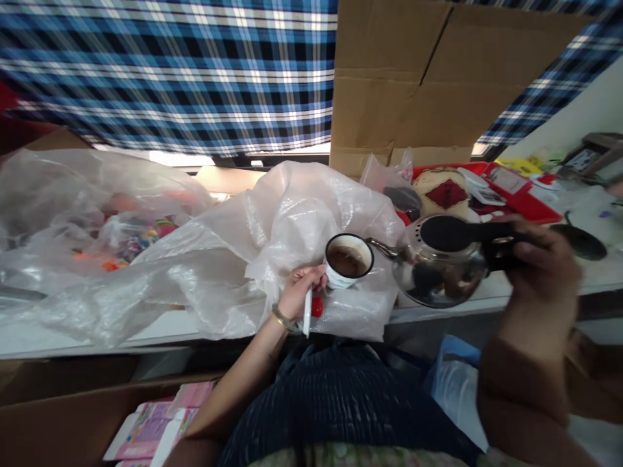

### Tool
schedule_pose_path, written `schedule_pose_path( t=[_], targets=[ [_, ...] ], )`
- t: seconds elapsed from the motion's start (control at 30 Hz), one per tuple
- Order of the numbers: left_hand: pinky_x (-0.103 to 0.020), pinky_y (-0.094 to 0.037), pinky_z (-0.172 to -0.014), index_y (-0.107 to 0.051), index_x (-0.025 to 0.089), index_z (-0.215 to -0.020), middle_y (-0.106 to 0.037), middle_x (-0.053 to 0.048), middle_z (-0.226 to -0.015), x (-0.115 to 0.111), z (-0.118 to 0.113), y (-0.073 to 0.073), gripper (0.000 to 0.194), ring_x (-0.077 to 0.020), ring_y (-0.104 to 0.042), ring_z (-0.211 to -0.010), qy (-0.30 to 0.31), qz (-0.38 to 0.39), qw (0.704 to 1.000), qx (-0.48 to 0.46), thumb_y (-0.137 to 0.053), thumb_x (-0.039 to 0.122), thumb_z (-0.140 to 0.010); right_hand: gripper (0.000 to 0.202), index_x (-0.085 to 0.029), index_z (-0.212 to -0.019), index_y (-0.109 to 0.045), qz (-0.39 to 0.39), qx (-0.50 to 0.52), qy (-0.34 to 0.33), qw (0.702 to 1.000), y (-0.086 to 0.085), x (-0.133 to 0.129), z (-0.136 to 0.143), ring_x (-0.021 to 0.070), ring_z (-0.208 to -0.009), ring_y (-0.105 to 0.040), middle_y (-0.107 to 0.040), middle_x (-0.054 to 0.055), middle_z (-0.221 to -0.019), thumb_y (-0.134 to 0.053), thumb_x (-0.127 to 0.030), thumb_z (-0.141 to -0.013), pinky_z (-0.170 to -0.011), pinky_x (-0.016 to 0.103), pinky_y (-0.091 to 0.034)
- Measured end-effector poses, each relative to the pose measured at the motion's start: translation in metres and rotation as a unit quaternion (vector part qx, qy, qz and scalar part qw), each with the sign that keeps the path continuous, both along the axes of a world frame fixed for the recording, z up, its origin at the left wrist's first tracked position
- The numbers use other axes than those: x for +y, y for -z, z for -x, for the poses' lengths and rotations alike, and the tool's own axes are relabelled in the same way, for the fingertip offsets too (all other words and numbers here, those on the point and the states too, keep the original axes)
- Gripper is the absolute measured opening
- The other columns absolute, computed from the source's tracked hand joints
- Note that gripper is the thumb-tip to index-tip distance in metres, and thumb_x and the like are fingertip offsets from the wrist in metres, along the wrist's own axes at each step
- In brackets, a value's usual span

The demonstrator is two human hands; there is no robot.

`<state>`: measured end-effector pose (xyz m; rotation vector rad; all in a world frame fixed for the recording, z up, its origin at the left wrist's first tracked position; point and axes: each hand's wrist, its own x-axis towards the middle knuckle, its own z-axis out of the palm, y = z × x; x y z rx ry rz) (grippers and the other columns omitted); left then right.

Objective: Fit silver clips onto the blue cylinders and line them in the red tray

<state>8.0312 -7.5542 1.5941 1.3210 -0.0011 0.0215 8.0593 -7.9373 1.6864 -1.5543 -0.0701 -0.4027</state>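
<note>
A white enamel mug with a black rim (335, 280), brown liquid inside, is grasped by the curled fingers of the left hand (304, 290), together with a slim white handle (307, 312). The black handle (506, 245) of a shiny silver metal kettle (438, 279) is clenched in the right hand's fingers (545, 250); its spout (386, 249) is held beside the mug's rim, beyond the left fingertips.
</note>
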Motion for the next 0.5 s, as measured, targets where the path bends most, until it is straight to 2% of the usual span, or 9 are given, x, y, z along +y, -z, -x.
schedule_pose_path(
  t=[0.07, 0.13, 0.23, 0.33, 0.5],
  targets=[
    [-0.026, -0.031, -0.054, -0.046, 0.020, -0.051, -0.057, -0.001, -0.056, -0.004, 0.000, -0.003, 0.060, -0.0103, -0.042, -0.054, -0.007, -0.004, 1.000, 0.001, -0.087, 0.057, -0.073, 0.031, -0.025, -0.068, -0.064, -0.086, -0.029, 0.032, 0.995, 0.037, 0.001, -0.010, 0.0262, -0.085, -0.061, -0.071, 0.008, -0.098, -0.086, -0.040, -0.052, -0.081, 0.042, -0.052],
    [-0.026, -0.031, -0.054, -0.045, 0.020, -0.052, -0.057, -0.001, -0.058, -0.007, 0.002, -0.008, 0.060, -0.0106, -0.042, -0.055, -0.011, -0.008, 1.000, 0.002, -0.087, 0.057, -0.075, 0.034, -0.024, -0.069, -0.062, -0.178, -0.070, 0.065, 0.979, 0.072, -0.004, -0.020, 0.0199, -0.074, -0.055, -0.063, 0.004, -0.081, -0.081, -0.045, -0.051, -0.074, 0.036, -0.049],
    [-0.026, -0.033, -0.055, -0.042, 0.020, -0.052, -0.056, -0.001, -0.059, -0.011, 0.007, -0.020, 0.063, -0.0114, -0.042, -0.057, -0.017, -0.011, 1.000, 0.002, -0.086, 0.058, -0.077, 0.031, -0.021, -0.074, -0.062, -0.240, -0.115, 0.120, 0.956, 0.113, -0.027, -0.026, 0.0128, -0.065, -0.045, -0.050, -0.001, -0.071, -0.077, -0.042, -0.058, -0.066, 0.028, -0.042],
    [-0.027, -0.034, -0.055, -0.042, 0.021, -0.053, -0.056, -0.003, -0.060, -0.011, 0.015, -0.035, 0.064, -0.0130, -0.044, -0.059, -0.032, -0.020, 0.999, 0.010, -0.085, 0.059, -0.079, 0.029, -0.019, -0.075, -0.061, -0.221, -0.118, 0.157, 0.955, 0.139, -0.065, -0.022, 0.0109, -0.064, -0.041, -0.044, -0.002, -0.072, -0.076, -0.038, -0.058, -0.062, 0.027, -0.037],
    [-0.030, -0.045, -0.061, -0.043, 0.022, -0.054, -0.054, -0.003, -0.062, -0.005, 0.030, -0.060, 0.061, -0.0169, -0.051, -0.066, -0.083, 0.004, 0.997, 0.002, -0.086, 0.056, -0.081, 0.027, -0.021, -0.064, -0.053, -0.186, -0.091, 0.272, 0.940, 0.166, -0.122, -0.028, 0.0123, -0.062, -0.035, -0.038, -0.001, -0.067, -0.067, -0.037, -0.048, -0.063, 0.032, -0.026]
  ],
)
